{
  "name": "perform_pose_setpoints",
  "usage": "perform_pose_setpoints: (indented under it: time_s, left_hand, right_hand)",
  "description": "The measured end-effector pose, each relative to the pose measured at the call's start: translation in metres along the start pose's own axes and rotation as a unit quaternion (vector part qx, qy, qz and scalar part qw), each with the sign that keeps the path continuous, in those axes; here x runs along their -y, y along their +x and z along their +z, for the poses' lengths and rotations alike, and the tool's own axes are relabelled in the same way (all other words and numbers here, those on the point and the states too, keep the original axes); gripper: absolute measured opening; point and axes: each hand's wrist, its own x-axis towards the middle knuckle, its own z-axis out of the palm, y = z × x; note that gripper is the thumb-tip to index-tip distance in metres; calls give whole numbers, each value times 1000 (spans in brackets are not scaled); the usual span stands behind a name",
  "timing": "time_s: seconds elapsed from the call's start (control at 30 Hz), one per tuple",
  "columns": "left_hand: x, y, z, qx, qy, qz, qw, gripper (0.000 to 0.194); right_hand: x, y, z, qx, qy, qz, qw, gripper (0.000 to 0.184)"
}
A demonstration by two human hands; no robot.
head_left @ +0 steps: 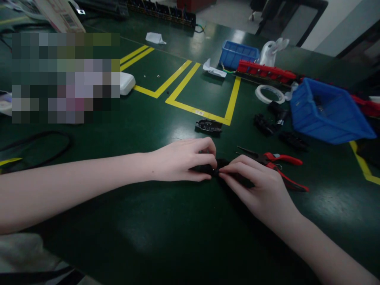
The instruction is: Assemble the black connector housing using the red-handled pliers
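My left hand (190,159) is closed around a small black part (203,169), mostly hidden under the fingers, low over the green table. From the right, my right hand (252,178) pinches the end of this dark piece between thumb and fingertips, so both hands meet there. What exactly the part is cannot be made out. Just beyond the right hand lie red-handled needle-nose pliers (276,158), their jaws apart. A black, detailed plastic piece (208,126) rests on the table beyond my left hand.
Several black parts (271,120) lie beside a tilted blue bin (332,113) at right. Behind them are a tape roll (269,94), a red strip (265,71) and another blue bin (239,55). Yellow tape (197,112) marks the table (142,233). A white case (127,83) stands left.
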Motion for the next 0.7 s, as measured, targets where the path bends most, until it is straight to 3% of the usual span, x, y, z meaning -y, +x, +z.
perform_pose_setpoints:
  time_s: [0.23,0.43,0.57,0.7]
  left_hand:
    - [1,2,-2,10,-8,-9,1000,29]
    - [1,2,-3,32,-13,4,999,27]
    - [1,2,-5,36,-16,5,999,25]
    - [1,1,-5,34,-11,6,999,26]
  right_hand:
    - [-5,-6,-11,-67,-28,15,997,21]
    - [-37,-39,-27,-115,-207,31,971,36]
    - [-55,-55,-29,-111,-242,60,962,45]
    - [-51,-52,-26,-106,-258,36,960,45]
